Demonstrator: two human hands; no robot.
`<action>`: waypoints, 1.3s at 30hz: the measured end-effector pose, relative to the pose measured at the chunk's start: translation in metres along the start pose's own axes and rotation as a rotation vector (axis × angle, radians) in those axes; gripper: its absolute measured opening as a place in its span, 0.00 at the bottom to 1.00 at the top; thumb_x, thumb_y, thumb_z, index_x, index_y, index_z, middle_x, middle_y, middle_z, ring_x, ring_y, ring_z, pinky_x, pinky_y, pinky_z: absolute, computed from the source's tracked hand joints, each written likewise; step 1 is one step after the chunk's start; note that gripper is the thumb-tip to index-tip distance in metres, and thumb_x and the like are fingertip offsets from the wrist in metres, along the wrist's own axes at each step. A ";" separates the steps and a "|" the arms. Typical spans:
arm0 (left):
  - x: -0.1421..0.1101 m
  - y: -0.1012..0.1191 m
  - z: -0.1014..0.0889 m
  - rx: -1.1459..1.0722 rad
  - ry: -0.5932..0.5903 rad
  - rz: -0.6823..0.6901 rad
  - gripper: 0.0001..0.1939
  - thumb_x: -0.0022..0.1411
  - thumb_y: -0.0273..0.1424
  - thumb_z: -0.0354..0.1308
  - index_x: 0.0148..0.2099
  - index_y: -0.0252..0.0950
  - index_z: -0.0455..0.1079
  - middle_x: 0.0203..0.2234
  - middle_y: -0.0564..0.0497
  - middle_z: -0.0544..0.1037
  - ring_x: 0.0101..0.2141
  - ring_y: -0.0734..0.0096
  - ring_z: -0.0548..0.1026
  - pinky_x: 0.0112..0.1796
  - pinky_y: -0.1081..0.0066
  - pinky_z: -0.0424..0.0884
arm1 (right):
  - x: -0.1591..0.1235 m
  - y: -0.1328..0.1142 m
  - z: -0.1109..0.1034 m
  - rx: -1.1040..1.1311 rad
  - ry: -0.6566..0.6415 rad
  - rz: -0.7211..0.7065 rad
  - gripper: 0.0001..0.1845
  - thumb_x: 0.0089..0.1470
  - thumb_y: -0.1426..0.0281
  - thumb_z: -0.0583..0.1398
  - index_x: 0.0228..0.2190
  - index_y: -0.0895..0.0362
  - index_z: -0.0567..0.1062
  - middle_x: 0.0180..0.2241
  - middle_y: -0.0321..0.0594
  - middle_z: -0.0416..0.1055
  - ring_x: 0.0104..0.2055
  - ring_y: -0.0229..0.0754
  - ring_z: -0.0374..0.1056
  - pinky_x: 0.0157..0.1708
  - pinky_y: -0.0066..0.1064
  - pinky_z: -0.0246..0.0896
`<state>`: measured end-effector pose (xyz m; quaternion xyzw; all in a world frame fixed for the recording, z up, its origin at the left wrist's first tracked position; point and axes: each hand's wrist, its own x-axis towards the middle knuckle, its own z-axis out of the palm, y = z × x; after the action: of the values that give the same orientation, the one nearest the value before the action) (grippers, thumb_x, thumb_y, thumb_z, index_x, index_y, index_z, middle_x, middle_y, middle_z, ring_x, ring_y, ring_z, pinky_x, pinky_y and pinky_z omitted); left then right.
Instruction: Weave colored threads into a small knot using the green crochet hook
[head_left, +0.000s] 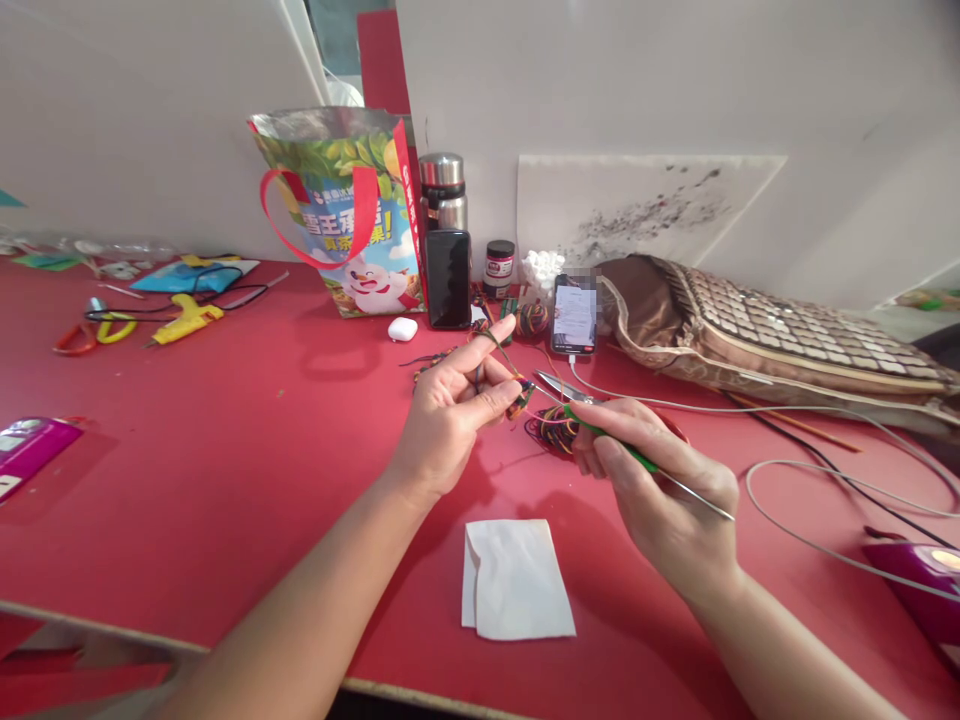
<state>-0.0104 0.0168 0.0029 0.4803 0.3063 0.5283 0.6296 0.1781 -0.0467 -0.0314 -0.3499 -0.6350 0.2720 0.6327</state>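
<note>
**Small yarn piece pinched close to open scissors**

The right hand [664, 485] is closed round the green handle of a crochet hook [615, 440], its metal shaft reaching the multicoloured crochet piece [519, 402], just left of the scissors [559, 387]. The left hand [450, 410] pinches that piece between thumb and fingers, a dark yarn strand [501, 349] running over its raised index finger. A loop could slip off or split if the hook twists or the strand slackens. The loose yarn bundle [553, 434], on the scissors' near side, could tangle if tugged; yarn drawn across the parted blades could snag or fray.

The hook's tip is too small to read against the stitches. Fingers cover part of the piece, and the right hand hides much of the scissors' handles. The writing on the lit phone [574, 318], beyond the scissors, is illegible.
</note>
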 end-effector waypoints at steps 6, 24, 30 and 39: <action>-0.001 0.003 0.002 -0.033 -0.009 0.007 0.25 0.57 0.28 0.71 0.58 0.43 0.84 0.27 0.56 0.71 0.29 0.75 0.67 0.34 0.71 0.64 | 0.000 -0.003 0.000 -0.003 -0.013 -0.004 0.24 0.68 0.78 0.63 0.55 0.42 0.86 0.35 0.39 0.77 0.33 0.39 0.71 0.31 0.34 0.69; 0.001 0.005 0.001 -0.043 -0.009 -0.013 0.25 0.54 0.29 0.69 0.55 0.40 0.86 0.25 0.56 0.66 0.27 0.75 0.59 0.29 0.70 0.57 | 0.004 -0.008 0.001 -0.027 -0.027 -0.035 0.22 0.68 0.78 0.63 0.55 0.45 0.86 0.33 0.39 0.77 0.32 0.41 0.72 0.30 0.36 0.69; 0.000 0.004 0.002 -0.006 -0.010 0.033 0.27 0.54 0.28 0.68 0.57 0.43 0.85 0.24 0.57 0.66 0.27 0.75 0.60 0.30 0.71 0.60 | 0.006 -0.012 0.002 -0.029 -0.019 -0.073 0.23 0.66 0.80 0.63 0.54 0.45 0.86 0.30 0.38 0.76 0.32 0.41 0.72 0.30 0.36 0.70; 0.002 0.003 -0.002 -0.003 -0.007 0.030 0.26 0.53 0.28 0.70 0.56 0.44 0.86 0.25 0.57 0.67 0.28 0.74 0.61 0.31 0.71 0.61 | 0.005 -0.010 0.000 -0.019 -0.033 -0.061 0.24 0.67 0.80 0.62 0.55 0.44 0.86 0.31 0.39 0.76 0.32 0.41 0.72 0.31 0.36 0.69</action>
<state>-0.0128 0.0191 0.0055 0.4858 0.2959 0.5365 0.6234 0.1769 -0.0488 -0.0204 -0.3317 -0.6582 0.2523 0.6270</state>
